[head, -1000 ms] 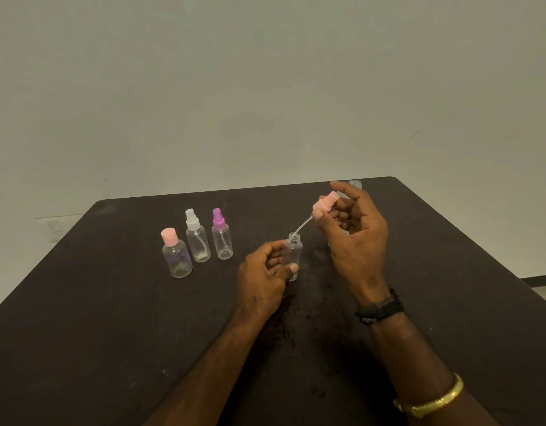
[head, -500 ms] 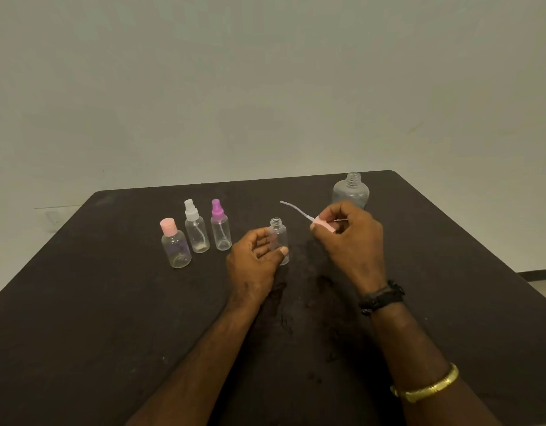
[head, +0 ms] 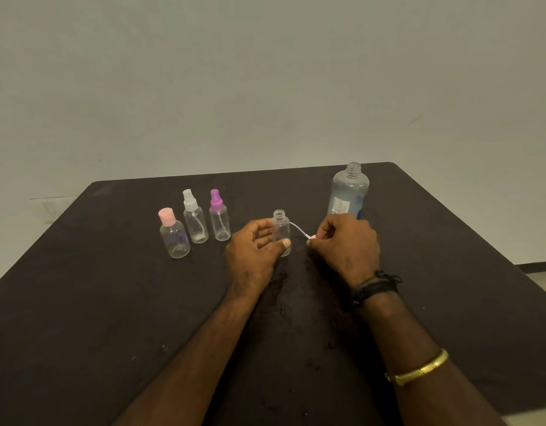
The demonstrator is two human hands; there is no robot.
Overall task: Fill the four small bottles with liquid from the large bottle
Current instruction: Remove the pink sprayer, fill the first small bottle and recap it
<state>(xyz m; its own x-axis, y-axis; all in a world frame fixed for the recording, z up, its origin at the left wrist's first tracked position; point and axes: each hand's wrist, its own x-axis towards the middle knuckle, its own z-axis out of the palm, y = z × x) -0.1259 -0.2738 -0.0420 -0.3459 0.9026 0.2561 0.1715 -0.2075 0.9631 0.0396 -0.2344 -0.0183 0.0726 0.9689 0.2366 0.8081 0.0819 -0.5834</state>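
An uncapped small clear bottle (head: 281, 230) stands upright mid-table, held by my left hand (head: 255, 252) with thumb and fingers around it. My right hand (head: 347, 245) is lowered to the table just right of it, pinching the pink spray top (head: 311, 237); its white dip tube (head: 297, 228) curves toward the bottle. The large clear bottle (head: 349, 192), uncapped and holding liquid, stands behind my right hand. Three capped small bottles stand in a row at left: pink cap (head: 173, 235), white sprayer (head: 195, 221), purple sprayer (head: 219, 219).
The dark table (head: 111, 302) runs to a far edge near the pale wall. A black band and a gold bangle (head: 418, 368) sit on my right forearm. Floor shows at the far right.
My right hand has carried the pink spray top from above the bottle down to the table beside it. The large bottle behind it has come into full view. My left hand still holds the bottle.
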